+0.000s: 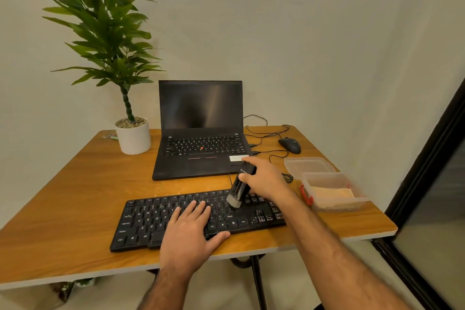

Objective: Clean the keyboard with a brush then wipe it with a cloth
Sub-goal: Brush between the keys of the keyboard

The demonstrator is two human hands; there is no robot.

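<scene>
A black keyboard [151, 221] lies near the front edge of the wooden table [63, 196]. My left hand [191, 231] rests flat on its middle keys, fingers straight. My right hand [266, 178] grips a black brush [240, 186] by its handle, and the grey bristles touch the keys in the keyboard's upper right part. An orange cloth [332, 195] lies inside a clear plastic box [334, 206] to the right of the keyboard.
An open black laptop [201, 133] stands behind the keyboard. A potted plant [133, 138] is at the back left, a black mouse [289, 145] with cables at the back right. The box's clear lid [308, 165] lies behind the box. A dark door frame [427, 158] runs along the right.
</scene>
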